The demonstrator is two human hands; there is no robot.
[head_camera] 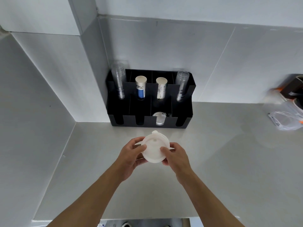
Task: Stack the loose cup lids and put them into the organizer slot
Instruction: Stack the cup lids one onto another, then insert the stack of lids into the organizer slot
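A stack of white cup lids [154, 147] is held above the counter between both hands. My left hand [131, 154] grips its left edge, thumb on top. My right hand [176, 157] grips its right edge, thumb also on top. Behind them stands a black organizer [180, 125] against the wall. Its third front slot from the left holds clear lids [159, 117]. The other front slots look dark and their contents cannot be made out.
The organizer's back row holds two stacks of clear cups [118, 82] [181, 86] and two stacks of paper cups [140, 87] [161, 88]. A plastic bag with white items [283, 115] lies at the right. A wall closes off the counter [221, 169] on the left.
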